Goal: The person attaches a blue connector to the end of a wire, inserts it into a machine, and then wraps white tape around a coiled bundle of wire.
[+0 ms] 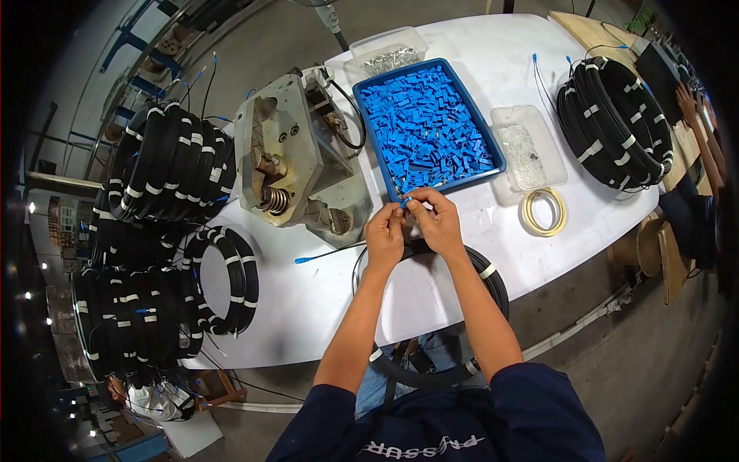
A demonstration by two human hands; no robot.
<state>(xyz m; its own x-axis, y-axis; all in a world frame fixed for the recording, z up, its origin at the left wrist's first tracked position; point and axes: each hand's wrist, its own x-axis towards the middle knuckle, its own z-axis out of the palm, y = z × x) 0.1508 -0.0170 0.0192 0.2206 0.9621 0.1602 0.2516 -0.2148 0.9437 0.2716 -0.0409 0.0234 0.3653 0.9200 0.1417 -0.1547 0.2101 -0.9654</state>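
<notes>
Blue connector (pixel 406 202): at the centre, at the tray's near corner, pinched where both hands meet; fine detail is hidden by the fingers, so whether it sits straight cannot be told.
Left hand (pixel 385 235): thumb and fingertips together, clamped at the connector's near side; sideways pressure could twist the small piece.
Right hand (pixel 436 225): thumb and forefinger closed on the same piece; a slip could drop it among look-alikes.
Blue tray (pixel 478 115): toward 12 to 1 o'clock from the hands, heaped with loose blue parts; a knock from the knuckles could spill some over its low rim.
Black coil (pixel 496 289): toward 5 o'clock, over the near edge of the table (pixel 308 316) and down to the lap; its weight could drag on a cable end held in the fingers, if one is there.
Blue-tipped lead (pixel 302 260): toward 8 o'clock, lying loose; a sleeve or forearm could snag it.
Metal fixture (pixel 289 138): toward 10 o'clock, hard-edged; a swinging left elbow might hit it.
Clear box (pixel 550 138): toward 2 o'clock, just beside the tray; small parts could mix if either is bumped.
Tape roll (pixel 543 212): toward 3 o'clock, flat, a minor obstacle to the right wrist.
</notes>
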